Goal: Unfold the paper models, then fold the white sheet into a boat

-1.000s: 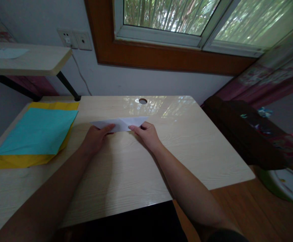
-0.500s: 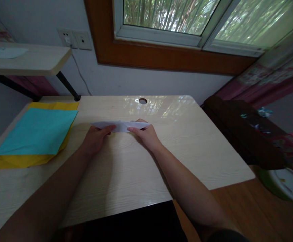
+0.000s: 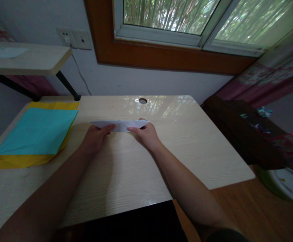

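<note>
Head view
Left hand: the left hand [image 3: 96, 136] lies on the table [image 3: 136, 168], near the middle of the far half, fingers closed on the left part of the white paper [image 3: 119, 125]; the thumb [image 3: 108, 128] presses on top of the sheet.
Right hand: the right hand [image 3: 146, 133] sits just right of the left hand, pinching the right part of the paper, thumb [image 3: 132, 129] on top, other fingers curled behind the far edge.
White paper: a long, narrow folded strip with pointed ends, lying crosswise toward the table's far edge, between the two hands and touching both; whether it rests flat or is raised slightly cannot be told.
Blue sheet: a blue sheet [image 3: 39, 131] lies flat by the table's left edge, well apart from the hands.
Yellow sheet: a yellow sheet [image 3: 15, 160] lies under the blue one, showing along its far and near edges.
Hole: a round hole [image 3: 142, 101] sits at the middle of the table's far edge, beyond the paper.
Shelf: a pale shelf [image 3: 27, 60] stands above the far-left corner on a black strut [image 3: 67, 86].
Wall: sockets [image 3: 74, 39] with a cable hanging down, left of the wood-framed window [image 3: 176, 20].
Right of table: a dark chair [image 3: 242, 131] just off the right edge.
</note>
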A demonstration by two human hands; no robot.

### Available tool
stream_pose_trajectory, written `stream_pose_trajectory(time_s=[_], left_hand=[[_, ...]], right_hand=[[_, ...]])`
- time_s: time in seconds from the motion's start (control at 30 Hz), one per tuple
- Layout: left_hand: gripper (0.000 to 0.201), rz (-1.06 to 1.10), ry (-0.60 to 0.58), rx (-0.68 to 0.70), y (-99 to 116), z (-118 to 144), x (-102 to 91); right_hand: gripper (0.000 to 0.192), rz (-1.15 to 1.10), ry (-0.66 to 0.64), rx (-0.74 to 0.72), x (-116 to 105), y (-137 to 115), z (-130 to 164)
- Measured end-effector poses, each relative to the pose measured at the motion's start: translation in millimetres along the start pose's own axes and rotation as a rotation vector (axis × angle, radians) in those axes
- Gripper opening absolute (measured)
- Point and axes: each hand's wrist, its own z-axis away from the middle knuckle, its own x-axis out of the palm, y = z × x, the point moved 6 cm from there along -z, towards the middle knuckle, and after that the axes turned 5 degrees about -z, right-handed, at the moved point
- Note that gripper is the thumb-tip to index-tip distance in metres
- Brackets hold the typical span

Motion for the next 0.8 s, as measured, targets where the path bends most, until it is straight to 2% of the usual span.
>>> stream_pose_trajectory(time_s=[0.27,0.53,0.67,0.8], left_hand=[[0.034,0.129,-0.042,-0.034,1.4,1.9,5.0],[0.037,0.14,-0.018,-0.059,1.9,1.4,3.0],[0.036,0.112,-0.027,-0.058,1.4,2.9,3.4],[0.03,0.011,-0.092,-0.031,4.0,7.9,8.4]], right_hand=[[0.045,-0.007,-0.002,-0.006,0.3,1.5,-0.8],[0.04,-0.047,0.004,-0.019,-0.3,2.0,-1.5],[0.038,-0.064,-0.014,-0.011,0.7,2.5,-1.3],[0.038,-0.064,-0.092,0.02,6.0,3.7,0.9]])
